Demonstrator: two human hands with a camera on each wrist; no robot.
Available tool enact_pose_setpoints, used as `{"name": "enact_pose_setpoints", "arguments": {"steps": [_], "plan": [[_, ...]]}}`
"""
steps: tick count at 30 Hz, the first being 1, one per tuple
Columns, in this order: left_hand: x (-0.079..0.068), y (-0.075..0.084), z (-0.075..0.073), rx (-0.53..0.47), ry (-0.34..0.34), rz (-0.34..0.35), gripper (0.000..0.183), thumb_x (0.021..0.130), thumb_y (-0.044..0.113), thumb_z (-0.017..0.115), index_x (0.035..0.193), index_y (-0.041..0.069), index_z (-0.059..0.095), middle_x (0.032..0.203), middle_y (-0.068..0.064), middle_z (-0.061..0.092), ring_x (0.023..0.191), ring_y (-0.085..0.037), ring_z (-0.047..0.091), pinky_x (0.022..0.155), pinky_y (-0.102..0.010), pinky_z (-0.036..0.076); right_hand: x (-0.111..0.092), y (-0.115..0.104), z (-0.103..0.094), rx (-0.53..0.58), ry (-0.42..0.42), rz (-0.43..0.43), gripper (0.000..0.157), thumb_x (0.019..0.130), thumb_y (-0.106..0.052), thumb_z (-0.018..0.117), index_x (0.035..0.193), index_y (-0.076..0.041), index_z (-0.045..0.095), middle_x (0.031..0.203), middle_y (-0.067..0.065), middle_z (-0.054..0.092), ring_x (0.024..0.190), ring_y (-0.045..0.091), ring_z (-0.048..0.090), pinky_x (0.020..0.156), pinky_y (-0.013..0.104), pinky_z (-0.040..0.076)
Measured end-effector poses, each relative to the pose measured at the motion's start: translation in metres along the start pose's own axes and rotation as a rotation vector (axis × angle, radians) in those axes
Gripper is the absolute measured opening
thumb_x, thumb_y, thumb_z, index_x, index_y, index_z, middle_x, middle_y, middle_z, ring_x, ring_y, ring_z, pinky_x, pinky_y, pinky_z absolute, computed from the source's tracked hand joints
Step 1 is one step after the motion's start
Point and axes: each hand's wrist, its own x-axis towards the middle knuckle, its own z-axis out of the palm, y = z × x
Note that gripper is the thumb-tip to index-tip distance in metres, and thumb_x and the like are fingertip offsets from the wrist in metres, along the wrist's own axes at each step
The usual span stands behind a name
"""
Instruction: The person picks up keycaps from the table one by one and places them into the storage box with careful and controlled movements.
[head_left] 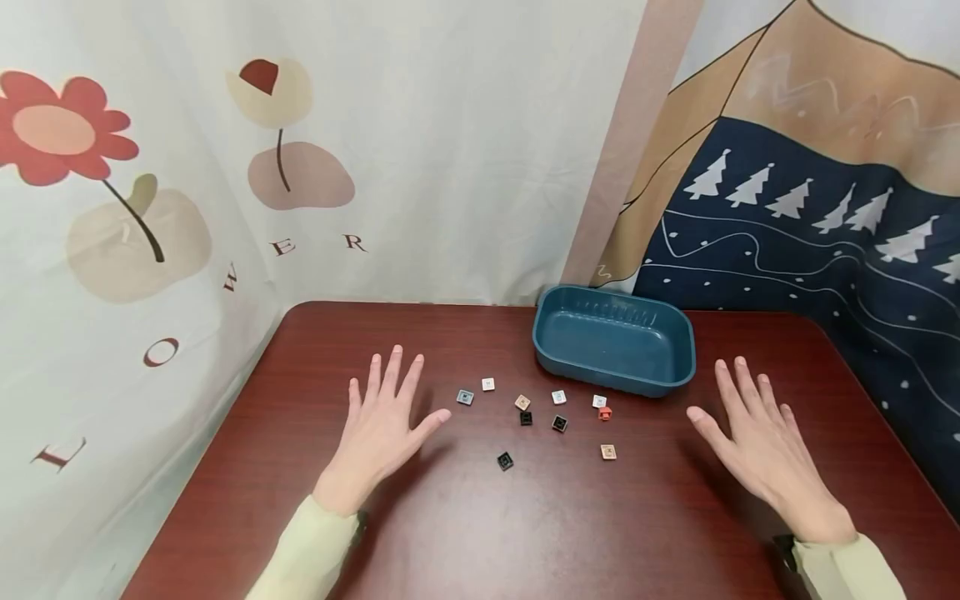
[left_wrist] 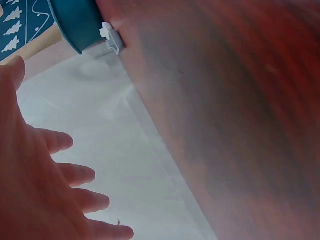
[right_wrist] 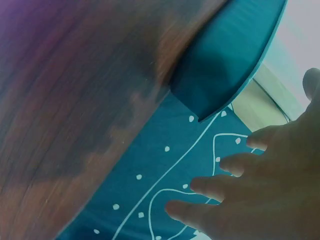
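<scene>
My left hand [head_left: 378,433] hovers palm down over the left of the table, fingers spread and holding nothing. Over the right side, my right hand [head_left: 765,450] is likewise spread and bare. Between them lie several small square keycaps: a blue-grey one [head_left: 465,397] nearest the left hand, a white one [head_left: 488,384], a black one [head_left: 506,461] and a beige one [head_left: 608,452]. An orange keycap [head_left: 605,413] sits against a white one [head_left: 599,401]. In the left wrist view, a grey keycap [left_wrist: 115,42] shows beyond the thumb.
A blue rectangular bin [head_left: 615,375] stands at the table's back edge, right of centre, left of my right hand. The dark red wooden table [head_left: 570,525] has rounded back corners. Behind it hang a white curtain [head_left: 450,150] with flowers and a navy one [head_left: 757,258] with trees.
</scene>
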Motion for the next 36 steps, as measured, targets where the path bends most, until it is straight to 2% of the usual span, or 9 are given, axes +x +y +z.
{"name": "enact_pose_setpoints", "arguments": {"steps": [7, 14, 19, 23, 26, 30, 36], "plan": [[0.004, 0.012, -0.001, -0.040, 0.022, 0.019, 0.094, 0.096, 0.075, 0.047, 0.168, 0.019, 0.021, 0.174, -0.012, 0.009, 0.158, -0.041, 0.003, 0.118, -0.072, 0.008, 0.008, -0.004, -0.001, 0.089, 0.003, 0.013, 0.090, 0.107, -0.058, 0.041, 0.166, -0.005, -0.001, 0.170, 0.024, -0.008, 0.151, 0.057, 0.000, 0.111, 0.079, 0.010], [0.010, 0.024, -0.001, -0.075, 0.026, 0.045, 0.093, 0.097, 0.073, 0.049, 0.167, 0.018, 0.023, 0.174, -0.009, 0.010, 0.158, -0.039, 0.007, 0.120, -0.068, 0.010, 0.017, -0.009, -0.001, 0.182, -0.008, 0.022, 0.089, 0.108, -0.056, 0.040, 0.165, -0.006, -0.005, 0.171, 0.020, -0.009, 0.153, 0.053, 0.001, 0.112, 0.077, 0.015], [0.011, 0.030, 0.000, -0.108, 0.042, 0.060, 0.092, 0.097, 0.070, 0.053, 0.167, 0.017, 0.024, 0.173, -0.010, 0.013, 0.158, -0.039, 0.010, 0.121, -0.067, 0.011, 0.025, -0.012, -0.001, 0.234, -0.043, 0.010, 0.085, 0.110, -0.053, 0.036, 0.165, -0.005, -0.008, 0.171, 0.019, -0.010, 0.155, 0.049, 0.001, 0.115, 0.074, 0.014], [0.011, 0.031, 0.002, -0.117, 0.051, 0.061, 0.091, 0.097, 0.069, 0.054, 0.167, 0.017, 0.025, 0.173, -0.009, 0.014, 0.158, -0.039, 0.010, 0.121, -0.067, 0.011, 0.034, -0.015, -0.001, 0.276, -0.063, 0.012, 0.084, 0.111, -0.053, 0.032, 0.163, 0.000, -0.007, 0.170, 0.023, -0.008, 0.155, 0.049, 0.004, 0.117, 0.070, 0.013], [0.010, 0.031, 0.003, -0.122, 0.058, 0.063, 0.091, 0.098, 0.069, 0.053, 0.166, 0.017, 0.026, 0.173, -0.010, 0.016, 0.158, -0.038, 0.010, 0.121, -0.067, 0.010, 0.039, -0.017, 0.002, 0.304, -0.049, 0.016, 0.083, 0.112, -0.051, 0.031, 0.162, 0.004, -0.004, 0.169, 0.026, -0.003, 0.154, 0.050, 0.008, 0.118, 0.068, 0.014], [0.009, 0.031, 0.004, -0.127, 0.060, 0.065, 0.091, 0.097, 0.069, 0.054, 0.166, 0.017, 0.026, 0.172, -0.012, 0.019, 0.158, -0.039, 0.011, 0.120, -0.067, 0.011, 0.043, -0.019, 0.006, 0.337, -0.036, 0.044, 0.081, 0.112, -0.048, 0.031, 0.162, 0.006, -0.004, 0.168, 0.029, 0.001, 0.152, 0.053, 0.013, 0.117, 0.069, 0.017], [0.010, 0.033, 0.006, -0.132, 0.042, 0.064, 0.090, 0.097, 0.067, 0.056, 0.167, 0.019, 0.024, 0.173, -0.010, 0.016, 0.158, -0.037, 0.010, 0.121, -0.067, 0.012, 0.049, -0.019, 0.008, 0.376, -0.067, 0.109, 0.079, 0.112, -0.045, 0.030, 0.162, 0.005, -0.007, 0.167, 0.032, 0.005, 0.150, 0.056, 0.016, 0.114, 0.072, 0.021]]}}
